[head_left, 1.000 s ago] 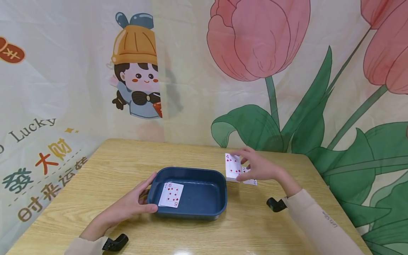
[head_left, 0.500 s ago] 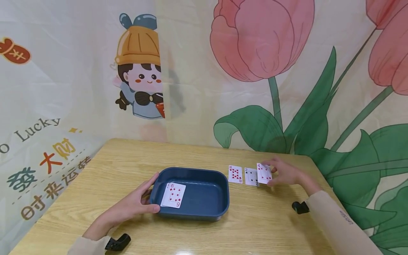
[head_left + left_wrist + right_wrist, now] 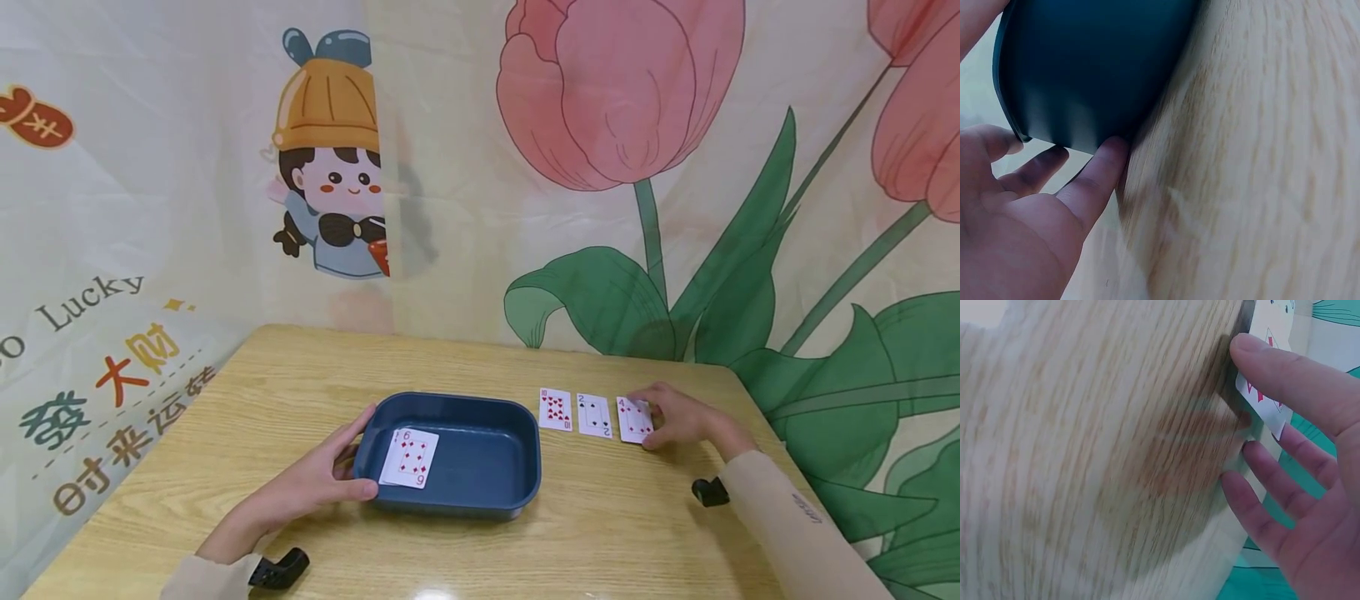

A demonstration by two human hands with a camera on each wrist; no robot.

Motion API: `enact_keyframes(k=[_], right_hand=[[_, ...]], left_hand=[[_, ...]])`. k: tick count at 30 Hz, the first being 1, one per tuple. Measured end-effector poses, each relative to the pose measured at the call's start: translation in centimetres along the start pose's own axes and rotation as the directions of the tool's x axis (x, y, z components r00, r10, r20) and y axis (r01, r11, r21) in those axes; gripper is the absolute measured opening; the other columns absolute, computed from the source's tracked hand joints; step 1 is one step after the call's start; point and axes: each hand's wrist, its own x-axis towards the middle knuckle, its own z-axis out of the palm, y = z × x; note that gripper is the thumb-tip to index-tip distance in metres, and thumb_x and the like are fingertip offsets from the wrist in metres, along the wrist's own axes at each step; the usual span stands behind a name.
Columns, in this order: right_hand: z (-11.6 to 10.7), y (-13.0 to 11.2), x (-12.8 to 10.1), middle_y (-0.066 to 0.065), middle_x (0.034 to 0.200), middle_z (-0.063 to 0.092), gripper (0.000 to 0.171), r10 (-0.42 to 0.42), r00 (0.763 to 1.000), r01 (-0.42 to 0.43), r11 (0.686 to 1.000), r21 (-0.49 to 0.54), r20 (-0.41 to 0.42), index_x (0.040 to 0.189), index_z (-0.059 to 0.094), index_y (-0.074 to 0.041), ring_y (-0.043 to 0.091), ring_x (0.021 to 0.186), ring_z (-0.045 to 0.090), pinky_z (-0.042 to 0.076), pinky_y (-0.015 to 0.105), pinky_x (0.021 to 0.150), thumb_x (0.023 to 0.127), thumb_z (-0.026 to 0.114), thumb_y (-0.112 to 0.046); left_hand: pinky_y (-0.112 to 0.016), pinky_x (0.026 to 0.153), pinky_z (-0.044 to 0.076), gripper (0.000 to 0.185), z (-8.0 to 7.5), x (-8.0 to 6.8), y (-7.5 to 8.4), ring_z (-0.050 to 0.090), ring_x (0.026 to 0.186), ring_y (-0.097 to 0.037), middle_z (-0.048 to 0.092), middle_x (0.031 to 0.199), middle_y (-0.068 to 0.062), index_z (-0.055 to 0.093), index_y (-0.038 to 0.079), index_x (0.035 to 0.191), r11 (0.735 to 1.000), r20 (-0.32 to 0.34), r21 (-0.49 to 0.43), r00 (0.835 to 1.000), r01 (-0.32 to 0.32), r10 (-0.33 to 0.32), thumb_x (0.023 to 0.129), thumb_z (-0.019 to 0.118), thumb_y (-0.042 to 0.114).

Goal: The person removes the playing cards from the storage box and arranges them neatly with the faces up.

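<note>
At the table's right, my right hand (image 3: 678, 421) holds a four of diamonds playing card (image 3: 633, 419) between thumb and fingers, low over the wood. In the right wrist view this card (image 3: 1263, 394) slopes, with the thumb at one edge and a finger at the opposite edge. My left hand (image 3: 318, 475) grips the left end of a dark blue rectangular tub (image 3: 450, 505). The left wrist view has fingers and thumb against the tub's wall (image 3: 1085, 69). Inside the tub, to the left, lies a six of diamonds card (image 3: 409, 458), with another card's edge showing beneath it.
A ten of hearts (image 3: 555, 409) and a two of spades (image 3: 594, 415) lie face up in a row between the tub and my right hand. The wooden table (image 3: 570, 533) ends at a printed cloth backdrop (image 3: 465, 250).
My right hand has carried the four of diamonds rightward from above the ten of hearts, past the two of spades, and down to the table. The left hand keeps its hold on the tub.
</note>
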Motion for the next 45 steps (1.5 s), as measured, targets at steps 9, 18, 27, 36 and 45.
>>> enact_keyframes(k=[9,18,27,36,45], right_hand=[[-0.1,0.3,0.8,0.020,0.144,0.049,0.082,0.004,0.999,-0.002,0.999,-0.049,0.033,0.154,0.053,-0.005,0.037,0.122,0.050,0.043,0.063,0.113,0.083,0.092,-0.022],[-0.3,-0.3,0.7,0.021,0.146,0.047,0.081,0.034,0.998,-0.031,0.997,-0.070,0.048,0.152,0.055,-0.007,0.042,0.127,0.049,0.040,0.067,0.114,0.082,0.093,-0.021],[-0.1,-0.2,0.9,0.019,0.146,0.046,0.082,0.043,0.997,-0.039,0.997,-0.071,0.061,0.154,0.055,-0.009,0.042,0.130,0.047,0.038,0.067,0.114,0.082,0.092,-0.022],[-0.2,-0.2,1.0,0.019,0.146,0.044,0.085,0.052,0.996,-0.048,0.997,-0.061,0.065,0.155,0.054,-0.012,0.041,0.129,0.046,0.038,0.068,0.114,0.080,0.093,-0.021],[0.0,0.1,1.2,0.018,0.147,0.044,0.085,0.069,0.995,-0.066,0.997,-0.046,0.072,0.156,0.054,-0.014,0.041,0.131,0.045,0.037,0.068,0.115,0.081,0.093,-0.021]], left_hand=[[-0.019,0.101,0.050,0.110,0.0,0.1,0.3,0.035,0.148,-0.051,0.005,0.173,-0.026,0.005,0.022,0.173,1.000,-0.009,0.021,1.000,0.004,-0.003,0.095,0.082,0.014],[-0.018,0.101,0.050,0.110,-0.1,0.1,0.3,0.036,0.148,-0.051,0.006,0.173,-0.026,0.004,0.021,0.173,0.999,-0.013,0.032,1.000,0.004,-0.003,0.095,0.082,0.013],[-0.021,0.101,0.051,0.110,-0.1,0.1,0.1,0.041,0.145,-0.049,0.011,0.171,-0.030,0.002,0.018,0.173,1.000,0.008,-0.002,1.000,-0.018,0.018,0.096,0.080,0.009],[-0.021,0.101,0.051,0.109,-0.1,0.0,-0.1,0.040,0.146,-0.048,0.009,0.172,-0.029,0.002,0.020,0.173,1.000,0.010,-0.005,1.000,-0.022,0.022,0.097,0.079,0.009],[-0.021,0.102,0.051,0.109,0.0,0.0,-0.1,0.039,0.146,-0.049,0.008,0.172,-0.029,0.002,0.020,0.173,1.000,0.013,-0.013,1.000,-0.026,0.026,0.097,0.079,0.009]])
